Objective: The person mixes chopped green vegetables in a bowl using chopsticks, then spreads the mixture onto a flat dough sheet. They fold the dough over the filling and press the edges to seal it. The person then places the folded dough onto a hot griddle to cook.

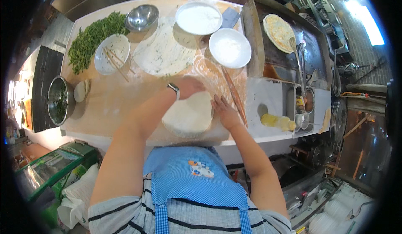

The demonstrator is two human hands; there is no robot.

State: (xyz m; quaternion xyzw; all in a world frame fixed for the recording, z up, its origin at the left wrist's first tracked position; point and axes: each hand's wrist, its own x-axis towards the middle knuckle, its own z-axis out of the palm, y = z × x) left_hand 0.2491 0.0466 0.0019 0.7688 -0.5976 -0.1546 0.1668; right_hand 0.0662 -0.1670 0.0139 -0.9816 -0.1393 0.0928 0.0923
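Observation:
A round, flat sheet of pale dough (188, 116) lies on the floured board before me. At its far edge is my left hand (191, 88), with a watch (174, 89) on the wrist; its fingers are blurred, and whether they pinch the dough cannot be told. My right hand (226, 112) rests palm down at the dough's right edge, fingers a little apart. Just right of that hand a wooden rolling pin (231, 89) lies slantwise. Beyond my hands spreads a larger herb-flecked dough sheet (163, 52).
Behind stand a bowl of flour (198, 18), another white bowl (230, 48) and a steel bowl (142, 17). Chopped greens (94, 39) and a bowl with chopsticks (108, 56) are left. Rightward are a griddle (309, 61) with a flatbread (278, 33) and an oil bottle (276, 122).

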